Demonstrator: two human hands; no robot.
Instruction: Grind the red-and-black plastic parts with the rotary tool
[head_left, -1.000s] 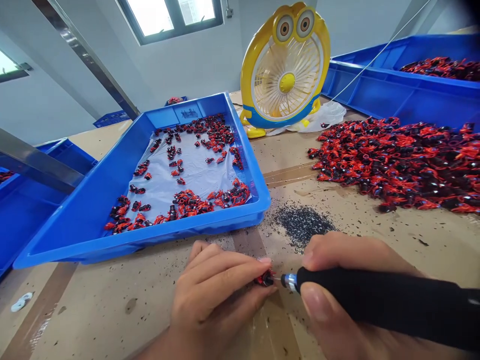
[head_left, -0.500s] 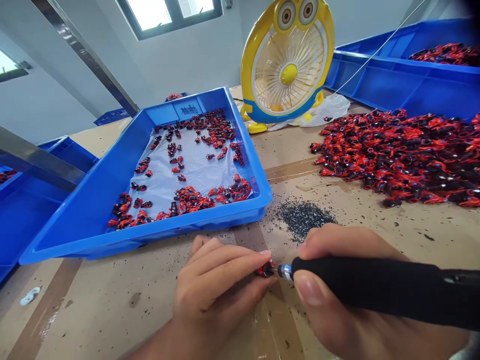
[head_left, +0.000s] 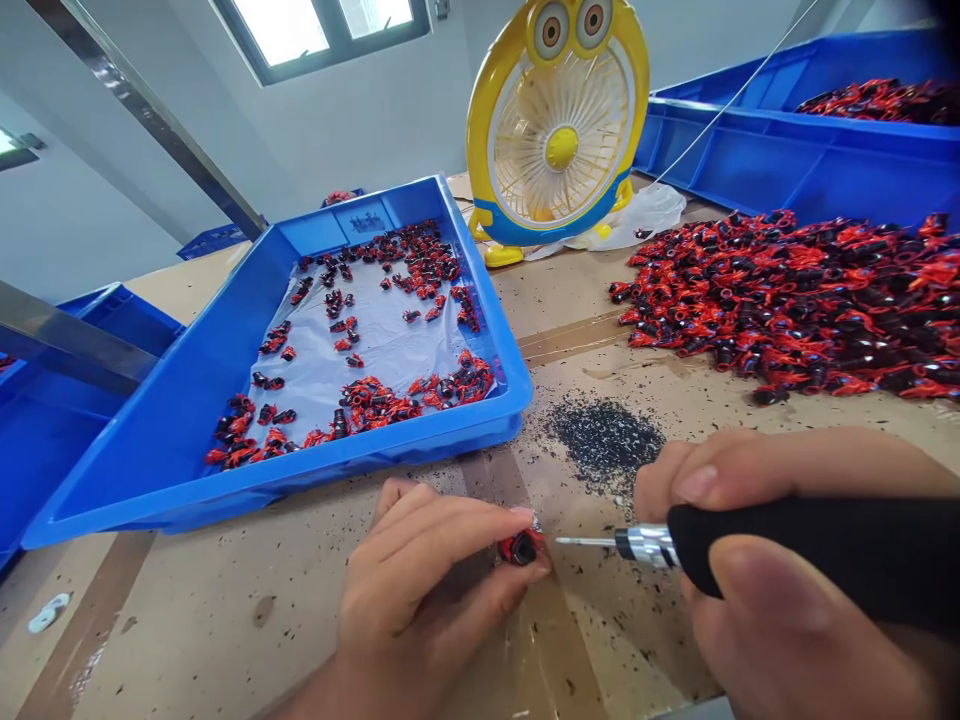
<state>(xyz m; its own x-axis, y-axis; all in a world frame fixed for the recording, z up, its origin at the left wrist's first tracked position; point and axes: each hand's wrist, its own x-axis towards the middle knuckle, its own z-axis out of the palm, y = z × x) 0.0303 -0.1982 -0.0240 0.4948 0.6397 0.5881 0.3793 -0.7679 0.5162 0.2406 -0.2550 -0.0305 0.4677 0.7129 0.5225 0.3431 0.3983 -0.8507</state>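
Observation:
My left hand (head_left: 439,570) pinches a small red-and-black plastic part (head_left: 523,547) between thumb and fingers, its round black end turned to the right. Wrapped in my right hand (head_left: 795,560) is a black electric screwdriver (head_left: 787,545) with a silver collar. Its thin bit (head_left: 585,541) points left, a short gap away from the part. Just beyond the tool lies a heap of tiny dark pieces (head_left: 604,437), perhaps screws, scattered on the cardboard-covered table (head_left: 247,600).
A blue tray (head_left: 337,480) lined with white plastic holds many such parts at left. A large pile of red-and-black parts (head_left: 795,300) lies at right. Behind stand a yellow fan (head_left: 561,150) and more blue trays (head_left: 750,150). A white piece (head_left: 49,613) lies at lower left.
The screwdriver has pulled back to the right, so its bit now shows apart from the part. My left hand keeps its pinch on the part. The view has shifted slightly.

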